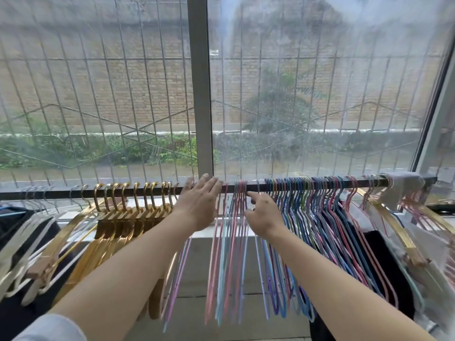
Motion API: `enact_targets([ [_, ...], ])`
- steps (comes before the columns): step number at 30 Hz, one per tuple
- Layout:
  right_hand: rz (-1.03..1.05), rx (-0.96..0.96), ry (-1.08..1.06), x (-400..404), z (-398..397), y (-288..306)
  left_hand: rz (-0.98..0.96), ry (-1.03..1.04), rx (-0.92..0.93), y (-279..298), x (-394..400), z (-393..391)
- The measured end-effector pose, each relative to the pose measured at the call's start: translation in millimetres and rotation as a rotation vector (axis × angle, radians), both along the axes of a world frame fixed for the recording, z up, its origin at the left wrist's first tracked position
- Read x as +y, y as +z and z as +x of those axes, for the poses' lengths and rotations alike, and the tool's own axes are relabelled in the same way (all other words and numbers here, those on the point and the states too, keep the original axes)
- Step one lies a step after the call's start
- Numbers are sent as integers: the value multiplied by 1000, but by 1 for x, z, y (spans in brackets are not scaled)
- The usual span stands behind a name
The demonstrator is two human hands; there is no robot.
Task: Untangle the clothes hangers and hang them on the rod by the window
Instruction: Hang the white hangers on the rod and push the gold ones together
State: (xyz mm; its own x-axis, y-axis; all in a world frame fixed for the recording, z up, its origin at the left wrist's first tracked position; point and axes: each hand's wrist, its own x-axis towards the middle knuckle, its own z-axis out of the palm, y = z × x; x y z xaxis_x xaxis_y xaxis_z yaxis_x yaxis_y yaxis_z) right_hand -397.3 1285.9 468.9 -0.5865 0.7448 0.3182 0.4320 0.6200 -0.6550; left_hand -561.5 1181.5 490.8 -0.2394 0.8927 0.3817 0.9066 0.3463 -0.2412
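We rest our left hand [200,200] spread on the rod [261,187], steadying it, while our right hand [264,215] pinches 1 pastel hanger [242,193] just below the rod, seating its hook.

- No legible text, label, brand, number or sign found on any surface in view.
- Hangers [236,254], rod [258,187] and window frame [200,94]: no markings that can be read; parts of the view are blurred.
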Motion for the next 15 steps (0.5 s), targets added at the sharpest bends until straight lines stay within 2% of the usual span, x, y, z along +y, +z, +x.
enact_targets([
  [3, 150, 110, -103, 12, 11, 4, -3, 59, 240, 9, -10, -6],
  [5, 270, 112, -224, 25, 20, 11, -30, 139, 294, 15, -15, -7],
  [8, 342, -125, -333, 39, 30, 19, -26, 214, 233, 17, -18, -3],
  [10, 379, -293, -339, 39, 29, 17, 9, 174, 160, 12, -15, 3],
  [15, 441, -337, -177, 31, 15, 18, 16, -47, -9, 0, 9, 26],
])
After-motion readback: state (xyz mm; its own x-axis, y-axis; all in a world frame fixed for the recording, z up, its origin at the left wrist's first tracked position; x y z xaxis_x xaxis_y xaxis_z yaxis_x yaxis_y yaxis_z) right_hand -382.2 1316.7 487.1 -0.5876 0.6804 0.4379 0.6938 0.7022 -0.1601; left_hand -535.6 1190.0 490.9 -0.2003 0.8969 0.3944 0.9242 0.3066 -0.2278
